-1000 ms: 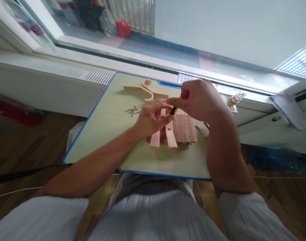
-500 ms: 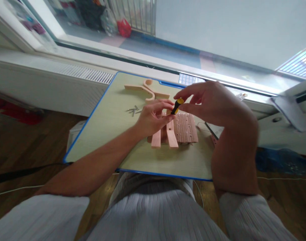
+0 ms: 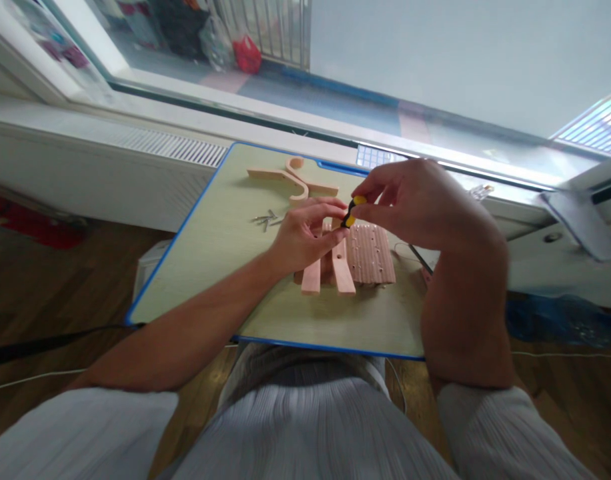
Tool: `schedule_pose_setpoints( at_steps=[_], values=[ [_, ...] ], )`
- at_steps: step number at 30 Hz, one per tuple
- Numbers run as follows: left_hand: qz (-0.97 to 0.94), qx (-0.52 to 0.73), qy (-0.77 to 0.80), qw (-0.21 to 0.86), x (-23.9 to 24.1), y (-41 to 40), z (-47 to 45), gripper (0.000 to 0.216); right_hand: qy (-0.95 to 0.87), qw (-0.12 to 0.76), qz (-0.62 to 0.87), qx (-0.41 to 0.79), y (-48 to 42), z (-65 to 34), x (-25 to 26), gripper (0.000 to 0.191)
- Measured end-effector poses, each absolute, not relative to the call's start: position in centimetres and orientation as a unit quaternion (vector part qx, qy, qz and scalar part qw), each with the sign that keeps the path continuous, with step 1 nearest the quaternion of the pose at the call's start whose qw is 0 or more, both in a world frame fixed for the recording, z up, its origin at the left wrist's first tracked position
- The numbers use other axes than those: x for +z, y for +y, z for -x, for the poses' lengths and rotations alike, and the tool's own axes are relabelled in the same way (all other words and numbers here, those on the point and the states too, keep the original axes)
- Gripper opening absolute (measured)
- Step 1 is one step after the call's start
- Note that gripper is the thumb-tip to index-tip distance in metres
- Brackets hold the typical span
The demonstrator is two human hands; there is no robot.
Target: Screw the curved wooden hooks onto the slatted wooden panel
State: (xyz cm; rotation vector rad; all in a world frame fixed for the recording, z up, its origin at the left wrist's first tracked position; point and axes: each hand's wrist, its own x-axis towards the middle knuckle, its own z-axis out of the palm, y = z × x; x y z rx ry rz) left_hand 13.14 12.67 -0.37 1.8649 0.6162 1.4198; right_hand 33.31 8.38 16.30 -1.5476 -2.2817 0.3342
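Observation:
A short yellow-and-black screwdriver (image 3: 352,211) stands tilted over a pale wooden strip (image 3: 344,279). My right hand (image 3: 418,203) pinches the yellow top of its handle between thumb and fingers. Lower down, my left hand (image 3: 303,233) has its thumb and fingertips closed around the black end. The screwdriver's tip is hidden behind my left fingers. A second wooden strip (image 3: 312,281) lies parallel, partly under the left hand. To the right of the strips is a ribbed brown board (image 3: 369,255) dotted with small holes or pegs.
Behind my left hand lie several loose screws (image 3: 266,219) and curved wooden pieces (image 3: 273,175) on the blue-edged table (image 3: 195,260). A radiator (image 3: 105,163) and window sill run along the far side. A dark, thin object (image 3: 419,257) sits by my right forearm.
My right hand has turned slightly at the wrist, and its grip on the screwdriver handle has rotated a little. My left hand keeps its place.

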Motion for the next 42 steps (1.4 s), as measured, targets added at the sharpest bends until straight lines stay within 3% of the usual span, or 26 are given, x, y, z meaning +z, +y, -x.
schedule_pose_setpoints(
  at_steps=[9, 15, 26, 34, 42],
  values=[
    [-0.717, 0.546, 0.245, 0.358, -0.4, 12.8, -13.2, 0.027, -0.786, 0.175, 0.587, 0.086, 8.7, -32.7, 15.8, 0.018],
    [-0.690, 0.560, 0.245, 0.387, -1.0, 13.1, -13.6, 0.041, -0.782, 0.193, 0.587, 0.084, 9.1, -31.7, 15.0, 0.029],
    [-0.692, 0.551, 0.246, 0.397, -0.5, 12.9, -13.6, 0.033, -0.782, 0.183, 0.590, 0.085, 8.9, -32.4, 15.3, 0.026],
    [-0.687, 0.565, 0.222, 0.400, -0.8, 13.1, -13.6, 0.036, -0.818, 0.181, 0.517, 0.175, 8.3, -33.7, 16.5, 0.022],
    [-0.709, 0.553, 0.222, 0.377, -0.5, 12.8, -13.3, 0.028, -0.813, 0.182, 0.532, 0.152, 8.5, -33.4, 16.2, 0.014]
  ],
)
